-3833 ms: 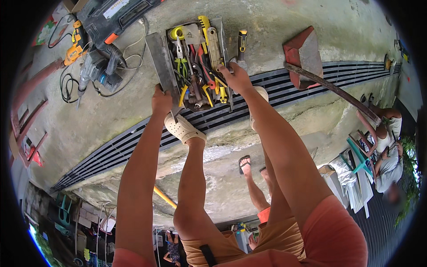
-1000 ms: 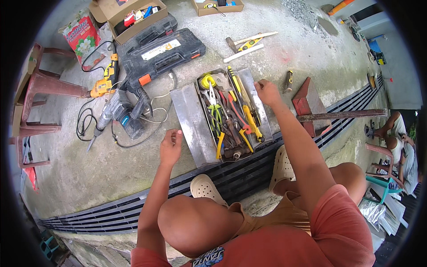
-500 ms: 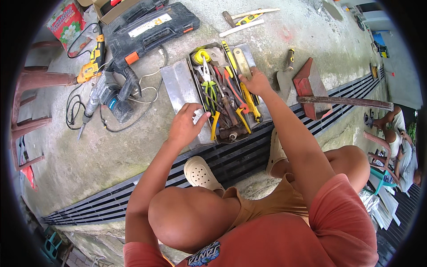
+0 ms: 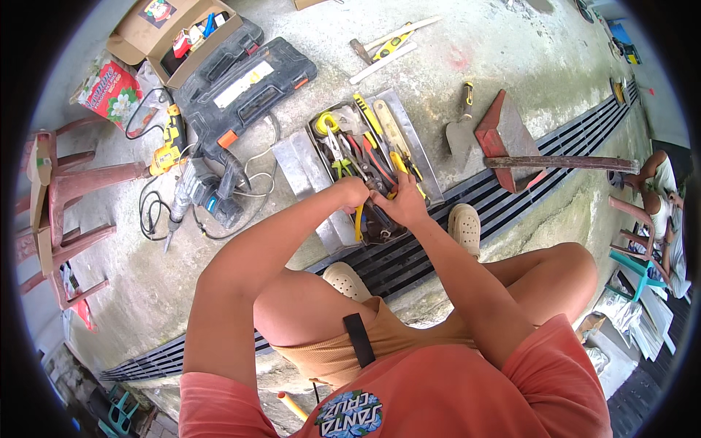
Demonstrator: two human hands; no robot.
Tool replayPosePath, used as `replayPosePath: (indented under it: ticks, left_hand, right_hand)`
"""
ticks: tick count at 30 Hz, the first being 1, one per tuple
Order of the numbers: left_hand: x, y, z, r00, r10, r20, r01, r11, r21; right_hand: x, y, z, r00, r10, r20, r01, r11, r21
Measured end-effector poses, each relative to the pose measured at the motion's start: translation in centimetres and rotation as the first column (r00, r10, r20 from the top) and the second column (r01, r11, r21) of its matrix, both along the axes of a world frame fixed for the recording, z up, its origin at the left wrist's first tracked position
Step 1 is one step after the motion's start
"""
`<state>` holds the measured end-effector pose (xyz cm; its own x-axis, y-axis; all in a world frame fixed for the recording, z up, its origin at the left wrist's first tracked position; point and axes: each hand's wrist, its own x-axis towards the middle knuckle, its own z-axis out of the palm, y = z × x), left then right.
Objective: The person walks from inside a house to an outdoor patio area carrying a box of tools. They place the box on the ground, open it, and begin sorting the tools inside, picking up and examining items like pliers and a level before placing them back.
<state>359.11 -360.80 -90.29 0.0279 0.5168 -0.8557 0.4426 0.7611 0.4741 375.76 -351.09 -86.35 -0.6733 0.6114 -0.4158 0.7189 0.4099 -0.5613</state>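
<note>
An open metal toolbox (image 4: 431,179) holds several tools, among them yellow-green pliers (image 4: 334,150) and yellow-handled tools (image 4: 376,120). My left hand (image 4: 353,193) is curled closed over the front half of the tools; what it grips is hidden. My right hand (image 4: 401,201) is closed among the tool handles at the box's front right, its thumb touching or nearly touching my left hand; what it holds I cannot make out.
Power drills (image 4: 168,142), black cases (image 4: 255,80) and red chairs (image 4: 80,186) stand left. A trowel (image 4: 461,139) and red long-handled shovel (image 4: 504,117) lie right, beside a floor grate (image 4: 584,131). A hammer (image 4: 361,51) lies behind. Another person (image 4: 650,197) sits far right.
Both my hands have moved onto the tools and come together; half a second ago my left was at the left flap and my right higher on the box's right. Earlier I was standing.
</note>
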Motion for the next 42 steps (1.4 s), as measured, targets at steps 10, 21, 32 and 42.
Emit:
replayPosePath:
  ticks: [10,21,32,42]
  left_hand:
    - [0.3,3.7,12.8,0.936,0.142,-0.322,-0.104,0.986,0.134]
    - [1.0,-1.3,20.2,0.767,0.536,-0.353,-0.366,0.817,0.445]
    - [1.8,-1.3,17.6,0.829,0.458,-0.320,-0.287,0.840,0.460]
    - [-1.9,-1.8,15.5,0.838,0.497,-0.226,-0.385,0.831,0.401]
  right_hand:
    - [-7.0,11.9,1.0,0.984,0.175,0.023,-0.177,0.971,0.163]
    - [-30.8,22.4,-8.2,0.586,0.469,0.661,-0.799,0.196,0.569]
    - [-28.8,19.3,-9.3,0.598,0.607,0.523,-0.800,0.417,0.432]
    - [-28.6,21.5,-3.0,0.944,0.280,0.172,-0.313,0.926,0.212]
